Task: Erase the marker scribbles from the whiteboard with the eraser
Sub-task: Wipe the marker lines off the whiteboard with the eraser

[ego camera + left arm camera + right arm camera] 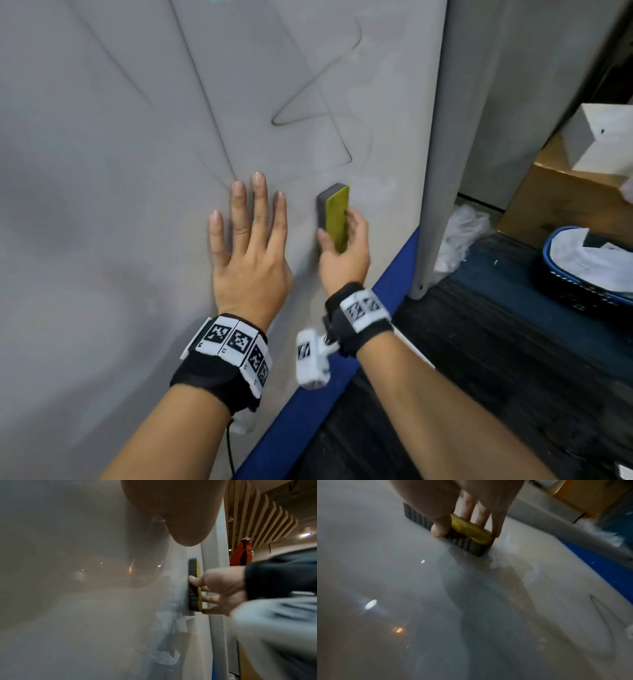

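Note:
The whiteboard (102, 171) fills the left of the head view, with thin grey marker scribbles (318, 102) looping above the hands. My left hand (250, 236) lies flat on the board with straight, spread fingers. To its right, my right hand (346, 246) grips the eraser (334, 216), a yellow-backed block with a dark grey felt side pressed to the board just below the scribbles. In the left wrist view the eraser (194, 586) stands edge-on against the board, thumb and fingers round it. The right wrist view shows the eraser (467, 534) pinched from above and a scribble (604, 615) nearby.
The board's right edge post (431, 154) and a blue strip (342, 359) along its bottom border the work area. Beyond them are dark flooring, a cardboard box (561, 202), a white box (603, 137), crumpled plastic (462, 233) and a blue-rimmed basket (582, 270).

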Demonstrator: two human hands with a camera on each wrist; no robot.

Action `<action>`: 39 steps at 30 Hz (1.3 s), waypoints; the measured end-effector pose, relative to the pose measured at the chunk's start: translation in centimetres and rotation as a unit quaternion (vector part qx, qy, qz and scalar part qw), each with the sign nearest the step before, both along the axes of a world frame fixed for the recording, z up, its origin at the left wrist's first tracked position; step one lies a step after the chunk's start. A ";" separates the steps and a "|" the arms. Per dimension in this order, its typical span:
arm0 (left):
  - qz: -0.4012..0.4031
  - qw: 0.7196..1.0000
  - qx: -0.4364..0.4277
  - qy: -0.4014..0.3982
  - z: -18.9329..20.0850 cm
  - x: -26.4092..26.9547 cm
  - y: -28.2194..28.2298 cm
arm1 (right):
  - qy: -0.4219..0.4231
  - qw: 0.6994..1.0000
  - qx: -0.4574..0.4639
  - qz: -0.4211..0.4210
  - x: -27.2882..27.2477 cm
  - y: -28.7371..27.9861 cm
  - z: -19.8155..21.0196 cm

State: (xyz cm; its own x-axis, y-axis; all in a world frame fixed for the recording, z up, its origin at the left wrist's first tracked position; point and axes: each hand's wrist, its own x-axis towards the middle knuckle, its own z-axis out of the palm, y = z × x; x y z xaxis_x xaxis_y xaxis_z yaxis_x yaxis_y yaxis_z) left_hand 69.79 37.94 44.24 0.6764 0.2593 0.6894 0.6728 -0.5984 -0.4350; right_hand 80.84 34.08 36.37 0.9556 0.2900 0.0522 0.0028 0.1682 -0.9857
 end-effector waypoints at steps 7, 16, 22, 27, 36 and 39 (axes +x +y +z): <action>-0.004 1.000 -0.007 -0.010 0.0 -0.2 0.3 | -0.041 0.999 -0.010 0.004 2.6 0.2 -1.2; -0.004 1.000 -0.013 -0.014 -0.3 0.2 -0.1 | 0.037 0.997 -0.051 -0.043 3.7 0.5 -1.1; -0.010 1.000 -0.022 -0.020 -0.5 0.1 0.0 | 0.005 0.998 -0.068 -0.006 1.9 -0.3 -3.5; -0.010 1.000 -0.017 -0.011 -0.5 -0.2 0.3 | 0.073 0.993 -0.097 -0.014 6.8 -0.2 -2.7; -0.005 1.000 -0.013 -0.028 -0.9 0.4 -0.2 | 0.029 0.996 -0.087 0.007 -3.1 -0.9 -3.7; -0.020 0.999 -0.025 -0.019 -0.8 0.0 -0.1 | 0.017 0.996 -0.089 -0.004 -2.6 -0.4 -3.8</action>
State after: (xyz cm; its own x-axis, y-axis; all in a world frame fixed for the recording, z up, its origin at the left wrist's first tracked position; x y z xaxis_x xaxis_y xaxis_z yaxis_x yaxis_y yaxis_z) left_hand 69.75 37.84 43.39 0.6597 0.2685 0.7019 0.6642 -0.6454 -0.3773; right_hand 78.28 33.63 32.60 0.9581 0.2846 -0.0308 -0.0295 -0.0089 -0.9995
